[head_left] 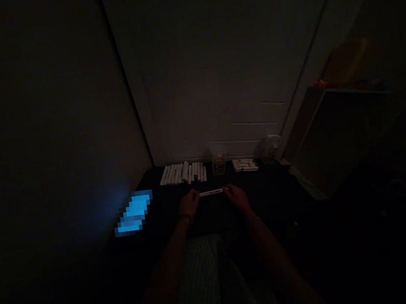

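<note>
The room is very dark. Both of my hands hold one white marker [211,192] level above a black surface [266,188]. My left hand [188,204] pinches its left end and my right hand [236,197] pinches its right end. Just beyond the marker lies a row of several white markers [182,173], side by side near the wall. I cannot tell whether the held marker's cap is on.
A glowing blue screen [135,213] lies at the left of the surface. A clear marker case [219,163], a flat printed pack [245,165] and another clear case [272,148] stand by the wall. A low shelf [328,122] is at the right.
</note>
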A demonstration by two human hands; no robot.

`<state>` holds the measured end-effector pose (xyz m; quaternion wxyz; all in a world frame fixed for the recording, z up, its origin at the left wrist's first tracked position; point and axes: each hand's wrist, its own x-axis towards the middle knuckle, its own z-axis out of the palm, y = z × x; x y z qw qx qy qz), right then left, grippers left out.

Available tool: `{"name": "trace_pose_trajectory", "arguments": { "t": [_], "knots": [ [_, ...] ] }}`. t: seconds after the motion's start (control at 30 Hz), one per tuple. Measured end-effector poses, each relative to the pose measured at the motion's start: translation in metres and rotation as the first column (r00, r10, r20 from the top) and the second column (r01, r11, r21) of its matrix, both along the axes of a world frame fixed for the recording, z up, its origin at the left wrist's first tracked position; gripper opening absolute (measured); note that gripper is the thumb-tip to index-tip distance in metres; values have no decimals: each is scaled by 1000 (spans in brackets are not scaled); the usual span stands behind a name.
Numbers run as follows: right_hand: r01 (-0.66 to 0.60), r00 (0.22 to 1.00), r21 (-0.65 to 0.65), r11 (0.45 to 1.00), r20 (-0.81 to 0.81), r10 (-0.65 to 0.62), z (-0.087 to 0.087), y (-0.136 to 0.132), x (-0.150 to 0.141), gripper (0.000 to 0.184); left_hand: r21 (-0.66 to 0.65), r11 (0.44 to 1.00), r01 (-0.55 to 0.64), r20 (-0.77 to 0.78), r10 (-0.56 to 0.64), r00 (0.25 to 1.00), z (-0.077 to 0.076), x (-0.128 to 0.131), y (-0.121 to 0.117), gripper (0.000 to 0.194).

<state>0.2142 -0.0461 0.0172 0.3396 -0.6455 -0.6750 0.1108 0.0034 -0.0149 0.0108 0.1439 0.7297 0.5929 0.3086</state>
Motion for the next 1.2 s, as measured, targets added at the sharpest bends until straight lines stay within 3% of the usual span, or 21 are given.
{"name": "trace_pose_trajectory", "arguments": {
  "t": [0.17,0.43,0.57,0.8,0.87,1.07,1.2],
  "knots": [
    [12,1000,-4,1000,2,-12,3,-2,-2,29,-20,1000,10,35,-10,999,6,1,-4,24],
    [-4,1000,53,999,23,2,-9,8,-3,31,33,999,5,151,-10,988,-10,-5,11,33],
    [-39,996,13,999,-82,40,-11,11,1,33,-60,998,15,226,-1,974,-6,-5,12,35],
    [-233,909,-109,966,-377,177,-1,28,12,37,-208,952,226,390,-131,911,5,-13,22,38],
    [-219,912,-81,972,-372,175,5,35,10,36,-220,956,197,383,-101,918,11,-11,28,39],
    [-58,922,18,998,-383,61,7,62,-5,33,-83,996,7,266,15,964,23,13,51,33],
    [39,892,59,998,-451,-8,-2,70,-5,30,-43,999,30,125,-24,992,27,27,60,31]
  ]
}}
